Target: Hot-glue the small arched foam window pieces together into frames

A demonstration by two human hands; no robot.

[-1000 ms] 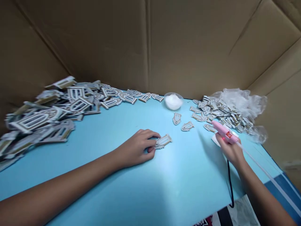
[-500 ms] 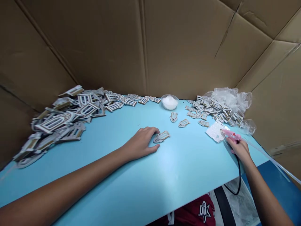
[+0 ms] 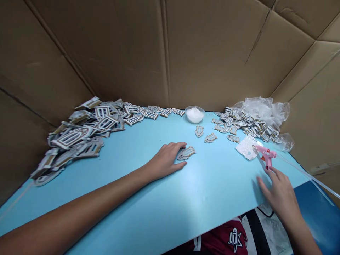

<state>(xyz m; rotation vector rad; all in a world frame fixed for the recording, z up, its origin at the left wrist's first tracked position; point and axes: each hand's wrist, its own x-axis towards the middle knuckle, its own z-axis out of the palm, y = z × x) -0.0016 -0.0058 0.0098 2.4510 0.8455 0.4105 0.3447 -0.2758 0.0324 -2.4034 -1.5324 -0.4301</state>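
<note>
Pink glue gun point(image 3: 266, 153) — black cord point(image 3: 265, 215) mostly hidden

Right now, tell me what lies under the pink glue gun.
A crinkled white sheet lies under the tip of the pink glue gun, with blue tabletop under the handle. The patch of sheet directly below the tip is covered, so anything there can't be seen.

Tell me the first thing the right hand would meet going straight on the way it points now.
The right hand would most likely meet the pink glue gun, handle end first. The two look very close; whether they touch is hard to judge from this view.
</note>
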